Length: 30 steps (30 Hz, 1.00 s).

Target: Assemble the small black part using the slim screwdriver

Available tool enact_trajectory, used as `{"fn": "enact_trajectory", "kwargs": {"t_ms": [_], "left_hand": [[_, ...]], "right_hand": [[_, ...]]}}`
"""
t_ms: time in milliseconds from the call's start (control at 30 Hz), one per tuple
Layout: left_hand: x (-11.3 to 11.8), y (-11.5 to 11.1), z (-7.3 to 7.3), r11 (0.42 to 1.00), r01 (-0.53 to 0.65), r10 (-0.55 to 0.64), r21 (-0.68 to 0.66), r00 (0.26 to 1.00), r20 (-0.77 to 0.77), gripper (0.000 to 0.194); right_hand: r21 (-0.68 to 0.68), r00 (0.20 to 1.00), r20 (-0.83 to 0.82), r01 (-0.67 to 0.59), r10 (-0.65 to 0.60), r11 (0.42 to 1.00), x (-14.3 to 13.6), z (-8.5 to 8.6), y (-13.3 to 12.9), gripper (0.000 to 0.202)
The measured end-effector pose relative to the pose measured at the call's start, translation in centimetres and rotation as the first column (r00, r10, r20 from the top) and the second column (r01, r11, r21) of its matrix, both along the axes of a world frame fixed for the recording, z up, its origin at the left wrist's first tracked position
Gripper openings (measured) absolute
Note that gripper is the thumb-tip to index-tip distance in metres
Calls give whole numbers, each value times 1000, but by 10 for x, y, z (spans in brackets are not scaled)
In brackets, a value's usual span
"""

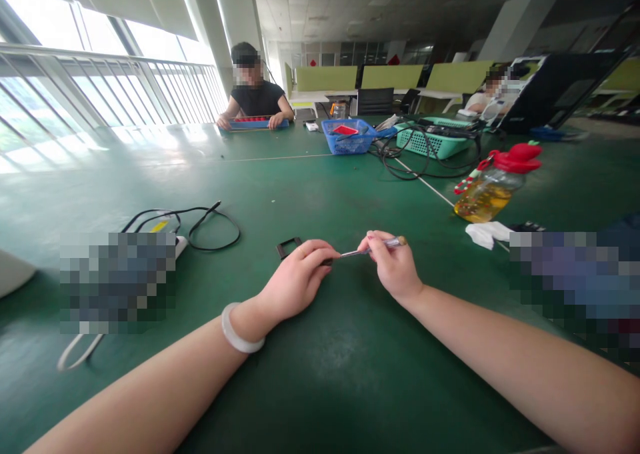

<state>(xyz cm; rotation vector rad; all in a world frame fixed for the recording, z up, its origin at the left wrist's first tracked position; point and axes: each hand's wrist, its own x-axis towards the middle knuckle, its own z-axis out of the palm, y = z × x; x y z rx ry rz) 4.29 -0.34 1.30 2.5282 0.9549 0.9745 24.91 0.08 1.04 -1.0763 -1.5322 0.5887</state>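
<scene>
A slim screwdriver-like tool (pixel 395 242) with a metallic handle lies in the fingers of my right hand (pixel 395 267), its thin shaft pointing left. The tip of the shaft meets the fingertips of my left hand (pixel 300 277), beside a small dark piece (pixel 327 262) mostly hidden under those fingers. My left hand is closed over that piece, resting low over the green table (pixel 340 361). Just behind the left knuckles is a small black rectangular frame (pixel 280 249), partly covered by the hand. A white bracelet circles the left wrist.
Left, a blurred-out object (pixel 120 277) lies near a black cable (pixel 240 234). Right stand a red-lidded bottle (pixel 483 197), white tissue (pixel 483 235) and another blurred-out object (pixel 575 274). Farther back are a blue basket (pixel 350 144), a green basket (pixel 425 146) and a seated person (pixel 257 97) holding a tray.
</scene>
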Motion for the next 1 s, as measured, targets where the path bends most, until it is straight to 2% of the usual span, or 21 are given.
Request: {"fn": "enact_trajectory", "kwargs": {"t_ms": [133, 333, 600, 767, 1000], "left_hand": [[-5, 12, -3, 991, -122, 128, -55, 983, 133, 29], [-7, 22, -8, 967, -221, 238, -127, 961, 143, 19], [-8, 22, -8, 962, -235, 247, -141, 966, 79, 23], [-9, 23, -8, 956, -248, 264, -157, 960, 90, 26], [-10, 24, -10, 931, -268, 306, -247, 943, 131, 27]], "right_hand": [[-31, 999, -48, -11, 10, 999, 1, -2, 3, 38], [-30, 999, -33, -31, 30, 999, 0, -1, 1, 39], [-33, 999, -5, -35, 35, 999, -1, -1, 2, 39], [-34, 999, 4, -39, 39, 999, 0, -2, 2, 39], [-32, 999, 8, -38, 38, 999, -1, -2, 1, 39]]}}
